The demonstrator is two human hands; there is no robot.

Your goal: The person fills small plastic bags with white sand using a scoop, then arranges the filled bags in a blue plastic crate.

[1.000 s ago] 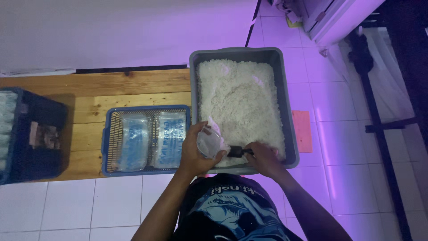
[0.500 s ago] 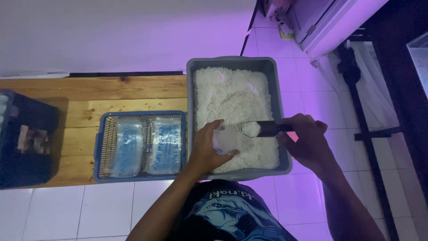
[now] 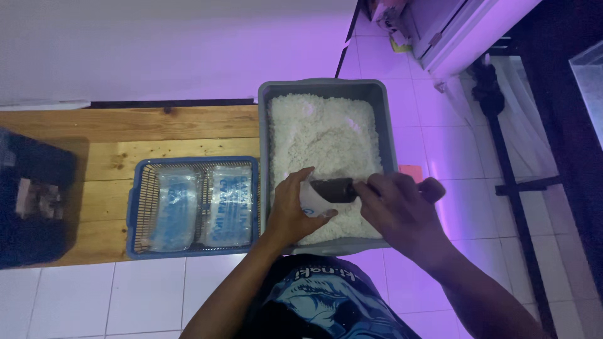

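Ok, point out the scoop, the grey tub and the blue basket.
scoop (image 3: 334, 189), head view, its dark bowl.
grey tub (image 3: 388, 125), head view, its right wall.
blue basket (image 3: 191, 161), head view, its far rim.

White floor tiles (image 3: 94, 295), wooden platform (image 3: 125, 135), purple light

Both arms reach forward from the bottom of the view, bent at the elbows, with the hands close together in the middle. The left hand (image 3: 294, 210) is curled, thumb on the far side and fingers wrapped round in a tight grip. The right hand (image 3: 396, 210) is palm down with its fingers bent and closed in a grip, knuckles up.
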